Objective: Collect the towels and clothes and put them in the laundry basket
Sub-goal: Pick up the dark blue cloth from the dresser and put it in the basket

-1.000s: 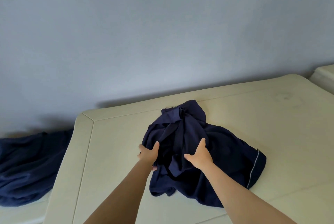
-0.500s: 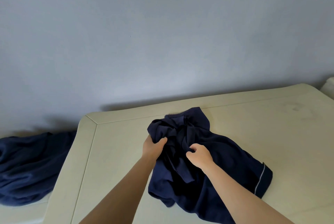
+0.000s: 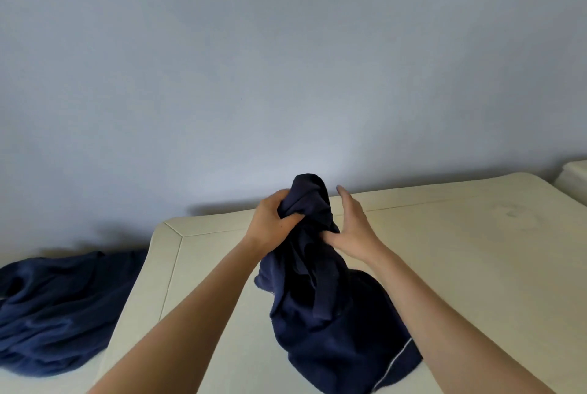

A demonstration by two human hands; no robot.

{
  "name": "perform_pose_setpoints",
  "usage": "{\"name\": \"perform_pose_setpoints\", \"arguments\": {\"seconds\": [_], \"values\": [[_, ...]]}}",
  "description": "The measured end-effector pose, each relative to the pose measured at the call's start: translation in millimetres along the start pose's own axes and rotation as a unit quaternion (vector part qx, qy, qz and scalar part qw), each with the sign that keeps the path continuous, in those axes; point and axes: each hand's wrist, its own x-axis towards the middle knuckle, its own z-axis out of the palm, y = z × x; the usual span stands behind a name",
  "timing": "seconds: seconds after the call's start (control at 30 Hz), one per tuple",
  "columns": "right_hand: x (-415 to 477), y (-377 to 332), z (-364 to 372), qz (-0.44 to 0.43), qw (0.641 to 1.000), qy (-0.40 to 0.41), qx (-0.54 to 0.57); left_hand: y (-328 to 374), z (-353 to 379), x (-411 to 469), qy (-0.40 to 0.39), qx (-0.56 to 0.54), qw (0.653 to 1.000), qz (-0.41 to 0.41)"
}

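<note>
A navy garment (image 3: 320, 314) with thin white piping hangs bunched above the cream tabletop (image 3: 460, 266), its lower part still resting on the surface. My left hand (image 3: 270, 222) is shut on the garment's top fold. My right hand (image 3: 352, 231) presses against the garment's right side with thumb tucked into the cloth and fingers stretched upward. A second dark blue cloth (image 3: 57, 311) lies crumpled on a lower surface at the far left. No laundry basket is in view.
A plain grey-blue wall (image 3: 286, 60) rises directly behind the tabletop. Another cream piece of furniture (image 3: 575, 177) shows at the right edge. The tabletop's left corner (image 3: 168, 228) has a bevelled rim.
Both hands gathered the navy garment and lifted its top off the tabletop. My right hand's fingers have opened upward along the cloth.
</note>
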Motion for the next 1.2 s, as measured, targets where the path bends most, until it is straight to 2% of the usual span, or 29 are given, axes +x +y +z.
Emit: {"name": "perform_pose_setpoints", "arguments": {"seconds": [0.07,0.17,0.27,0.37,0.43,0.47,0.57,0.63,0.67,0.73,0.83,0.9,1.0,1.07,1.2], "values": [[0.3,-25.8,-13.3,-0.08,0.997,0.006,-0.006,20.5,-14.1,-4.0,-0.025,0.016,0.998,0.049],[1.5,-57.3,-25.7,-0.178,0.981,0.002,-0.074,44.1,-33.8,-10.7,-0.04,0.052,0.995,0.081],[-5.6,-82.5,-28.3,-0.181,0.982,-0.027,-0.053,58.5,-54.5,-18.0,-0.028,0.096,0.99,0.103],[-12.9,-106.2,-25.7,-0.157,0.987,-0.029,-0.008,65.4,-73.7,-26.9,0.038,0.095,0.989,0.103],[-15.3,-123.5,-23.7,-0.169,0.986,-0.001,0.007,65.8,-86.3,-35.7,0.065,0.052,0.994,0.071],[-16.8,-132.5,-23.1,-0.172,0.985,0.006,0.016,62.6,-93.4,-41.1,0.049,0.028,0.998,0.043],[-18.4,-157.3,-21.9,-0.183,0.981,0.018,0.056,39.1,-121.7,-62.0,-0.065,-0.007,0.997,-0.047],[-18.9,-169.6,-22.4,-0.18,0.979,0.035,0.089,16.5,-133.6,-75.3,-0.115,0.043,0.987,-0.1],[-19.5,-176.5,-22.1,-0.179,0.977,0.044,0.105,7.4,-137.8,-83.1,-0.117,0.1,0.98,-0.128],[-20.6,-184.9,-23.2,-0.172,0.975,0.063,0.129,-10.5,-139.3,-93.6,-0.084,0.18,0.967,-0.162],[-21.0,-188.6,-24.0,-0.154,0.977,0.102,0.107,-12.5,-147.2,-101.4,0.027,0.203,0.958,-0.203],[-25.5,-189.6,-23.8,-0.125,0.983,0.131,0.029,1.8,-160.4,-100.6,0.112,0.147,0.955,-0.234],[-35.3,-192.7,-23.3,-0.091,0.979,0.163,-0.076,32.8,-179.9,-96.0,0.198,-0.065,0.936,-0.283],[-40.1,-197.2,-17.6,-0.07,0.984,0.154,-0.06,51.8,-188.3,-95.2,0.214,-0.199,0.915,-0.278],[-48.7,-210.8,5.6,-0.025,0.992,0.088,0.091,87.1,-187.6,-106.1,0.164,-0.323,0.897,-0.252]]}}
